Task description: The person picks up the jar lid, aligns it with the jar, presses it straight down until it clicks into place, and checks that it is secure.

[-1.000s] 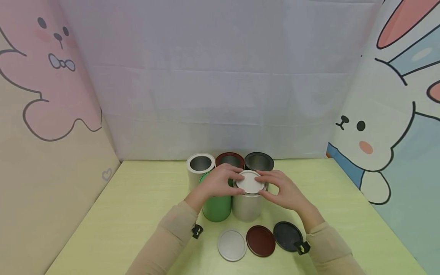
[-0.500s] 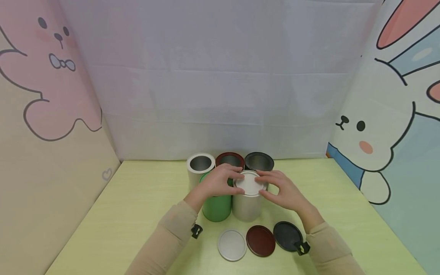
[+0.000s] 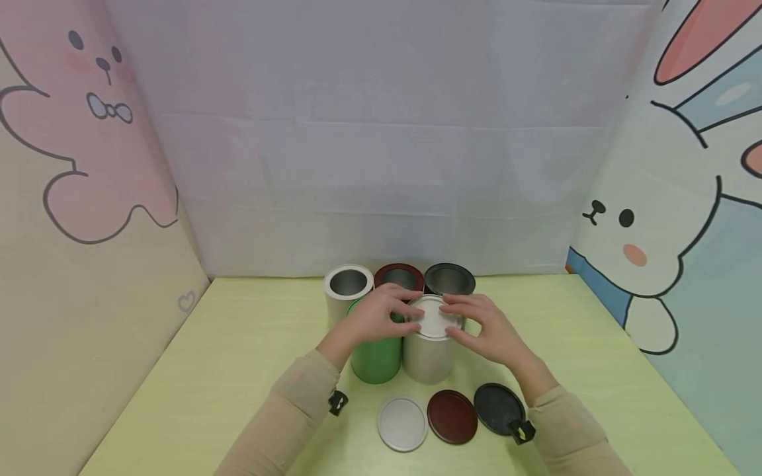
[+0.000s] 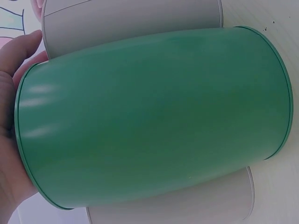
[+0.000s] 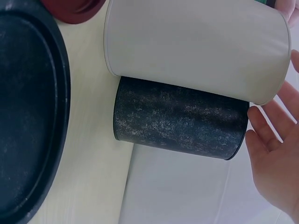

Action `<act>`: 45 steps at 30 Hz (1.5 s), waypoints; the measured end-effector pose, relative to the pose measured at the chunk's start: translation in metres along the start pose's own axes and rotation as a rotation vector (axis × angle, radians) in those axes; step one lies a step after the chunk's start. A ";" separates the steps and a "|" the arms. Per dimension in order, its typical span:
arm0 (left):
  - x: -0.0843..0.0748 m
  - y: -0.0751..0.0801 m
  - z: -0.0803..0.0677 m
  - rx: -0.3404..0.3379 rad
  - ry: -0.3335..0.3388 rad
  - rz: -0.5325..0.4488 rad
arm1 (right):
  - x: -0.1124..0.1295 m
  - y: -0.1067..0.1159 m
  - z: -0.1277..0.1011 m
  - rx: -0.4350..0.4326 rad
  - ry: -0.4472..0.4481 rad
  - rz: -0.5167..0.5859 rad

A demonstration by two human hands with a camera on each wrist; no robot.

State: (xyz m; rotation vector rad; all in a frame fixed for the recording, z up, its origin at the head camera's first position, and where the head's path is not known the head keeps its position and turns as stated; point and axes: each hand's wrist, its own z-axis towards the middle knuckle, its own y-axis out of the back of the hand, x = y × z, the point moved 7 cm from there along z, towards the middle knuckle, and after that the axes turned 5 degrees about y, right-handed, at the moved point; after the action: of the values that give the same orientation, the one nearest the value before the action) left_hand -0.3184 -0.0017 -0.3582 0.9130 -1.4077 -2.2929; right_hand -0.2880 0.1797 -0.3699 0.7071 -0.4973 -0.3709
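Note:
In the head view a white round lid [image 3: 431, 320] lies on top of the light grey-white can [image 3: 427, 362] at the front right of the group. My left hand [image 3: 376, 314] reaches over the green can [image 3: 375, 363], its fingertips and thumb resting on the lid's left side. From the opposite side my right hand [image 3: 487, 328] touches the lid with fingers spread. The left wrist view is filled by the green can, with part of my left hand [image 4: 13, 88] beyond its top end. In the right wrist view, my right hand [image 5: 278, 154] is at the top end of the pale can [image 5: 196, 46].
Behind stand three lidless cans: a white one [image 3: 339, 307], one with a dark red rim [image 3: 398, 267] and a black one [image 3: 450, 270]. On the table [image 3: 250, 370] in front lie a pale lid [image 3: 401, 425], a dark red lid [image 3: 452, 416] and a black lid [image 3: 495, 404].
The lid's front edge has gone down against the can's rim; a dark gap showed under it one second ago. Both hands have shifted very slightly. The other cans and lids have not moved.

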 end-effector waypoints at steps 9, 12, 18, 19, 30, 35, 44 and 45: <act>0.000 -0.002 0.000 0.011 0.025 -0.009 | 0.002 -0.002 0.001 0.004 -0.059 -0.006; 0.001 -0.003 0.000 0.012 0.032 -0.021 | 0.001 -0.002 0.001 0.018 -0.094 0.000; 0.002 -0.004 0.001 0.013 0.040 -0.044 | 0.001 -0.003 0.002 0.045 -0.156 0.014; 0.003 -0.005 0.001 0.013 0.039 -0.044 | 0.001 -0.003 0.002 0.048 -0.162 0.015; 0.001 -0.004 0.001 0.030 0.057 -0.052 | 0.000 -0.005 0.001 0.089 -0.238 0.031; 0.001 -0.004 0.000 0.034 0.060 -0.062 | 0.000 -0.006 0.001 0.094 -0.245 0.040; 0.002 -0.006 0.001 0.034 0.057 -0.063 | 0.000 -0.005 0.001 0.110 -0.252 0.036; 0.002 -0.006 0.001 0.035 0.057 -0.063 | 0.000 -0.005 0.001 0.112 -0.255 0.036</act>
State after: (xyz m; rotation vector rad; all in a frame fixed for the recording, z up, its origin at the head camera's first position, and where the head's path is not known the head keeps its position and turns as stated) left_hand -0.3203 0.0007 -0.3636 1.0391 -1.4187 -2.2752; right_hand -0.2893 0.1750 -0.3725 0.7619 -0.7762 -0.4038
